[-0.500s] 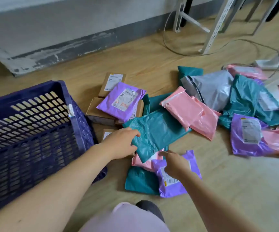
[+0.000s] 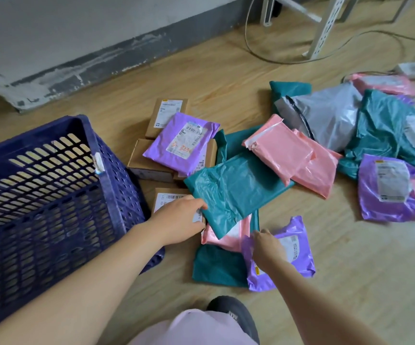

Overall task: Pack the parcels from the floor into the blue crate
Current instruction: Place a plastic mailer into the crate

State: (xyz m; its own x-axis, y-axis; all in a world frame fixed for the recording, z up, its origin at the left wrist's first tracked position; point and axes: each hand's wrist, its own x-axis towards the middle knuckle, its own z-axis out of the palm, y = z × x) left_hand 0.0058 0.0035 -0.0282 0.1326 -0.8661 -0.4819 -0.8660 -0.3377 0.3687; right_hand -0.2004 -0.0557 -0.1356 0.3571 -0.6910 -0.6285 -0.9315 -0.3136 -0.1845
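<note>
Teal plastic mailer [image 2: 233, 192], centre of frame, lies tilted across a pink mailer [image 2: 226, 235] and a second teal one below it. Left hand [image 2: 179, 220] holds its lower-left edge: thumb on top, fingers curled under, pinching the film. Beneath that hand is a labelled cardboard box [image 2: 166, 197], just beside the blue crate [image 2: 111, 192].

The crate stands on the wooden floor [image 2: 350, 270] at left of frame, top open (floor shows through its lattice).

Right hand [image 2: 268, 247], lower centre, is on the upper-left corner of a purple mailer [image 2: 293, 257]. Its fingers are bent down at the corner; I cannot tell whether they pinch or only touch.

Upper centre: another purple mailer on stacked brown boxes. Right of frame: an overlapping heap of pink, grey, teal and purple mailers.
</note>
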